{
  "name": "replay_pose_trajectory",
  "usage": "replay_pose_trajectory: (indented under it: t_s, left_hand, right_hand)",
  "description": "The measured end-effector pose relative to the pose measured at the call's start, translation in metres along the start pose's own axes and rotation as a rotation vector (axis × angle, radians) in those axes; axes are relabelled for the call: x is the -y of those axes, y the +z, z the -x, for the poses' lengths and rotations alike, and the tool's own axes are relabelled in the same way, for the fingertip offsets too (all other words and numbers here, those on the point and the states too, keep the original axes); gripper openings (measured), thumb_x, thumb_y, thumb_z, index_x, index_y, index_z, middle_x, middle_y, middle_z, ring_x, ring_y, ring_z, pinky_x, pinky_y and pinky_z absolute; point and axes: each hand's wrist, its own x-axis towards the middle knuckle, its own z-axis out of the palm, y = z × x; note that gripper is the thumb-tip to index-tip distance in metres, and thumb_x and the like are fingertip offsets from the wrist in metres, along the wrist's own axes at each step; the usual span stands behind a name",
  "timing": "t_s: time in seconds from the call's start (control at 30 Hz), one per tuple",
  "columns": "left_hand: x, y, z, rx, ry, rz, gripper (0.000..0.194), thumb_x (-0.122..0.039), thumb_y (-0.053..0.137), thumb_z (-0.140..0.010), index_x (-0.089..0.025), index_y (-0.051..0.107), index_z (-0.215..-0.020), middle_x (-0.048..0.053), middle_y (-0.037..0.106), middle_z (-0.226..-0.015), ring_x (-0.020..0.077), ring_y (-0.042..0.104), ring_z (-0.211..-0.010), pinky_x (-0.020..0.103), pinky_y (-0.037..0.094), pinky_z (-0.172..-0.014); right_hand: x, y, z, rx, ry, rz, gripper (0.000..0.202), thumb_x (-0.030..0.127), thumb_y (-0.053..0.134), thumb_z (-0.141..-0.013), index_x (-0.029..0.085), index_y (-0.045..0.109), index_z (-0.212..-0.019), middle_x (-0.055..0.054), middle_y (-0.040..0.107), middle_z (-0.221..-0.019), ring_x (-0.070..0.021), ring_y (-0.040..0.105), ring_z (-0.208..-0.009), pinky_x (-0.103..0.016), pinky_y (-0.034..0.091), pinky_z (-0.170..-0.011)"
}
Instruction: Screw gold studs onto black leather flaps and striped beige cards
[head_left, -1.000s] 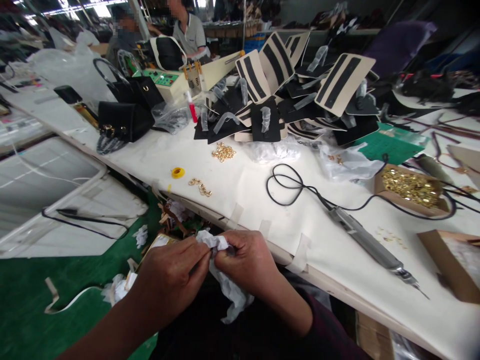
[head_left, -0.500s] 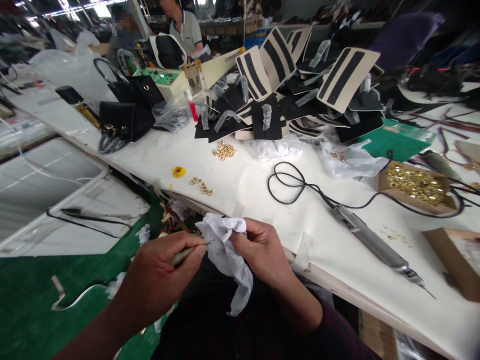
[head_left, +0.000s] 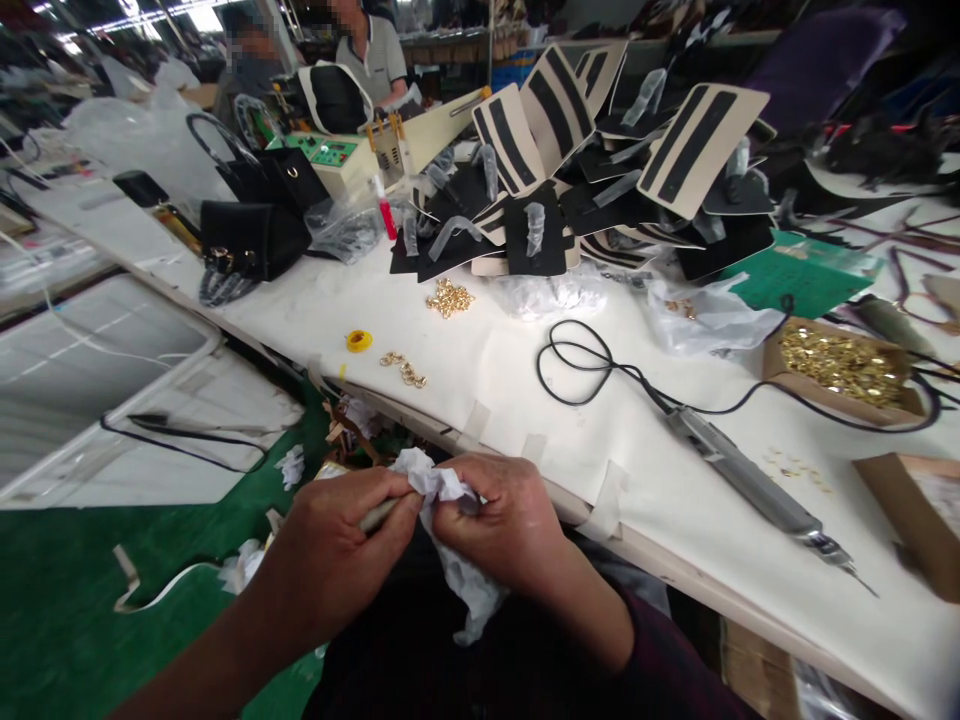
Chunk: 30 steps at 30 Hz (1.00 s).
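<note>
In front of my body, below the table edge, both hands are close together. My left hand (head_left: 352, 535) is closed round the pale handle (head_left: 379, 513) of a slim tool, which looks like an awl; its tip is hidden by the cloth and fingers. A crumpled, thin white cloth (head_left: 469, 585) is pinched in my right hand (head_left: 499, 515) and hangs down beneath it. The cloth's upper folds lie between the two hands, against the left fingertips. Whether it is cloth or tissue paper is hard to tell.
On the white table (head_left: 480, 350) lie an electric screwdriver (head_left: 742, 475) with a looped cord, gold rings (head_left: 405, 370), a yellow tape roll (head_left: 359, 341) and a box of gold fittings (head_left: 844, 365). Striped panels (head_left: 536, 130) are piled behind. A white bin (head_left: 112, 400) stands left.
My right hand has moved left and slightly down, bringing the cloth against my left hand. The tool's thin tip, visible before, is now covered.
</note>
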Motion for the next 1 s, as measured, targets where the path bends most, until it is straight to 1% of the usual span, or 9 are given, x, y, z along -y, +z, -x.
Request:
replay_pose_trajectory:
  t_s: [0.13,0.23,0.4,0.47,0.53,0.6,0.7,0.87,1.0]
  left_hand:
    - [0.000,0.004,-0.001,0.023,-0.004,0.005,0.019,-0.031,0.060,-0.095,-0.024,0.074,-0.086,-0.001,0.078,-0.082,0.0166,0.073,-0.075,0.024,0.051,-0.072]
    - [0.000,0.002,-0.001,0.021,-0.038,0.029,0.020,-0.033,0.060,-0.094,-0.023,0.075,-0.085,0.000,0.078,-0.082,0.0180,0.072,-0.075,0.025,0.051,-0.072]
    - [0.006,-0.010,0.003,0.035,-0.297,0.244,0.026,-0.043,0.064,-0.090,-0.021,0.074,-0.080,0.000,0.073,-0.072,0.0169,0.066,-0.067,0.023,0.049,-0.062]
    - [0.009,-0.011,0.002,0.063,-0.397,0.420,0.035,-0.048,0.062,-0.091,-0.020,0.070,-0.073,0.000,0.064,-0.063,0.0148,0.059,-0.060,0.023,0.045,-0.055]
    - [0.010,-0.009,0.000,0.103,-0.460,0.587,0.040,-0.051,0.061,-0.092,-0.019,0.065,-0.069,-0.001,0.054,-0.056,0.0127,0.051,-0.055,0.022,0.040,-0.051]
    - [0.009,-0.006,-0.002,0.127,-0.516,0.700,0.040,-0.052,0.062,-0.092,-0.018,0.066,-0.073,-0.003,0.050,-0.054,0.0113,0.045,-0.052,0.022,0.037,-0.050]
    - [0.008,-0.003,-0.003,0.152,-0.583,0.776,0.040,-0.056,0.063,-0.090,-0.017,0.069,-0.084,-0.004,0.049,-0.053,0.0101,0.039,-0.050,0.022,0.031,-0.049]
    - [0.006,-0.002,-0.004,0.140,-0.591,0.846,0.042,-0.058,0.065,-0.089,-0.016,0.068,-0.082,-0.003,0.051,-0.052,0.0095,0.039,-0.049,0.021,0.028,-0.049]
    - [0.006,0.000,-0.004,0.158,-0.616,0.902,0.043,-0.058,0.066,-0.088,-0.016,0.065,-0.079,-0.004,0.051,-0.051,0.0088,0.038,-0.048,0.020,0.027,-0.048]
  right_hand:
    - [0.000,0.004,0.003,-0.033,0.024,0.054,0.018,0.009,0.055,-0.069,0.020,0.069,-0.070,0.000,0.068,-0.065,-0.0133,0.059,-0.060,-0.023,0.040,-0.060]
    - [-0.002,-0.001,0.002,-0.060,0.079,0.045,0.015,0.010,0.056,-0.070,0.020,0.068,-0.068,0.001,0.066,-0.064,-0.0127,0.056,-0.060,-0.023,0.040,-0.060]
    - [-0.014,-0.027,0.000,-0.329,0.493,-0.112,0.014,0.021,0.058,-0.078,0.018,0.061,-0.064,0.005,0.046,-0.055,-0.0098,0.039,-0.051,-0.021,0.029,-0.047]
    - [-0.015,-0.032,0.000,-0.341,0.537,-0.198,0.015,0.024,0.059,-0.080,0.017,0.061,-0.067,0.005,0.044,-0.057,-0.0094,0.038,-0.053,-0.021,0.029,-0.047]
    - [-0.011,-0.030,-0.001,-0.273,0.511,-0.271,0.017,0.027,0.061,-0.082,0.017,0.062,-0.068,0.004,0.045,-0.059,-0.0095,0.039,-0.054,-0.021,0.031,-0.048]
    - [-0.005,-0.025,-0.002,-0.203,0.487,-0.327,0.019,0.028,0.063,-0.084,0.016,0.064,-0.070,0.003,0.049,-0.061,-0.0102,0.043,-0.056,-0.020,0.034,-0.050]
    - [0.003,-0.020,-0.004,-0.148,0.432,-0.366,0.017,0.029,0.064,-0.087,0.016,0.071,-0.079,0.000,0.060,-0.069,-0.0132,0.053,-0.064,-0.022,0.042,-0.056]
    - [0.007,-0.015,-0.008,-0.076,0.234,-0.333,0.015,0.023,0.062,-0.089,0.019,0.077,-0.091,-0.003,0.071,-0.084,-0.0165,0.064,-0.077,-0.025,0.051,-0.069]
    - [0.008,-0.008,-0.009,-0.037,0.076,-0.333,0.024,0.014,0.060,-0.087,0.021,0.078,-0.101,-0.004,0.075,-0.095,-0.0167,0.069,-0.085,-0.026,0.053,-0.078]
